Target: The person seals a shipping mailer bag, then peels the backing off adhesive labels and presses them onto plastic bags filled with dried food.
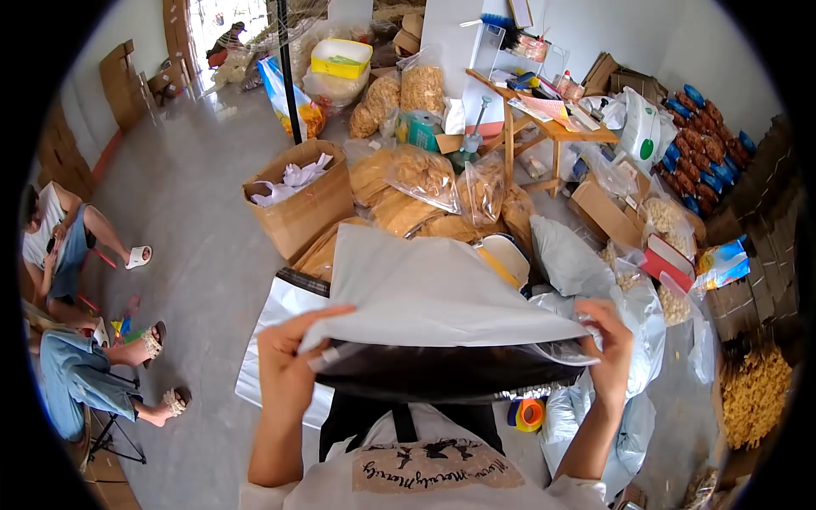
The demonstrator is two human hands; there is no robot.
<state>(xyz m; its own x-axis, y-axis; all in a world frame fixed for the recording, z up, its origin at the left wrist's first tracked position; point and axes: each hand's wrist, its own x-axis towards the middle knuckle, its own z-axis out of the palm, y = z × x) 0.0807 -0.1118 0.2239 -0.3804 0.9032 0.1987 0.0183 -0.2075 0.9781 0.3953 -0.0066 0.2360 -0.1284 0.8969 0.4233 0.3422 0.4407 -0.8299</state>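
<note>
Evidently, left hand (pixel 289 364) and right hand (pixel 609 350) pinch the white bag (pixel 416 285) at both mouth corners; even tension suits, interior unclear.

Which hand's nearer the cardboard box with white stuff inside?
Left: your left hand is on the near side of the box; your right hand is farther, across the held bag.

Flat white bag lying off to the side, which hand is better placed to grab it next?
Probably the left hand: it appears over the flat white bag, while the right hand is at the far end of the open bag. Both grip it, so the left must first let go.
</note>
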